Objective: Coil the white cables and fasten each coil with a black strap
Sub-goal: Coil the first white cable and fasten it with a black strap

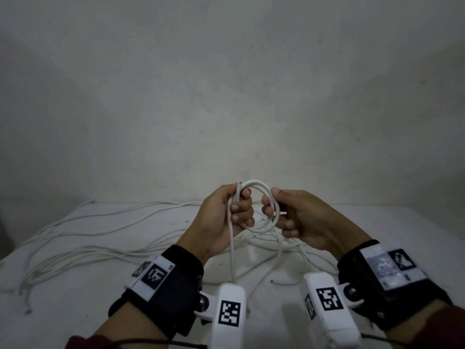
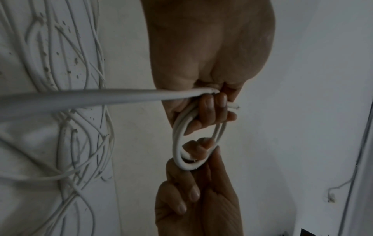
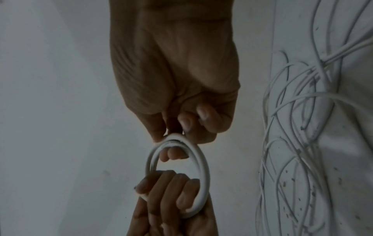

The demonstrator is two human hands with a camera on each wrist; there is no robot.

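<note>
A small coil of white cable (image 1: 259,185), two or three loops, is held up above the table between both hands. My left hand (image 1: 224,215) grips the coil's left side with its fingers curled through the loops. My right hand (image 1: 294,217) pinches the coil's right side between thumb and fingers. The cable's free tail (image 1: 232,258) hangs from the left fist down to the table. The left wrist view shows the coil (image 2: 177,143) under the left fingers (image 2: 212,111). The right wrist view shows the coil (image 3: 204,169) pinched by the right fingers (image 3: 184,126).
Several loose white cables (image 1: 88,222) lie spread and tangled over the white table (image 1: 75,318), mostly left and centre, also under the hands. They show as a tangle of cables (image 2: 70,143) and cables (image 3: 302,111) in the wrist views. A plain wall (image 1: 226,96) rises close behind.
</note>
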